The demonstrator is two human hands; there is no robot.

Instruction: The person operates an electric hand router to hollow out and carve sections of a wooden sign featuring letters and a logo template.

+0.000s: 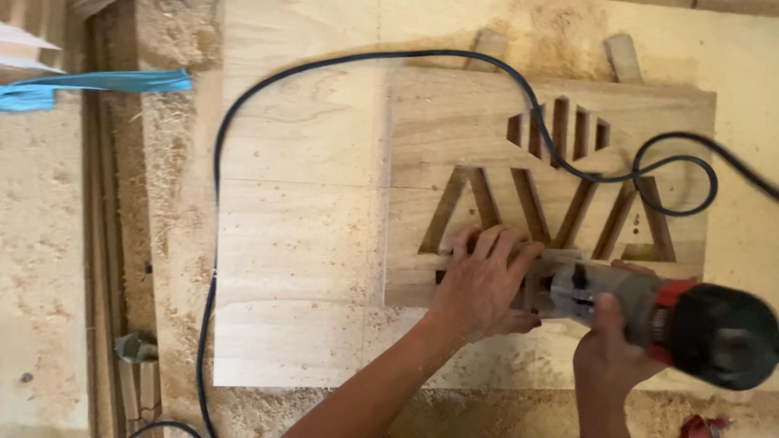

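A small wooden panel (454,130) with slanted slots and a diamond of cut-out bars lies on a larger wooden board (300,227). A hand router (649,312) with a grey body, red band and black top stands at the panel's near edge. My right hand (613,353) grips the router body from the near side. My left hand (483,280) lies spread over the panel's near edge, fingers against the router's base. The router's bit is hidden.
The router's black power cord (217,186) loops over the board and across the panel to the right edge. Sawdust covers the bench around the board. A blue strip (97,83) lies at the far left. Two wooden blocks (623,57) stick out behind the panel.
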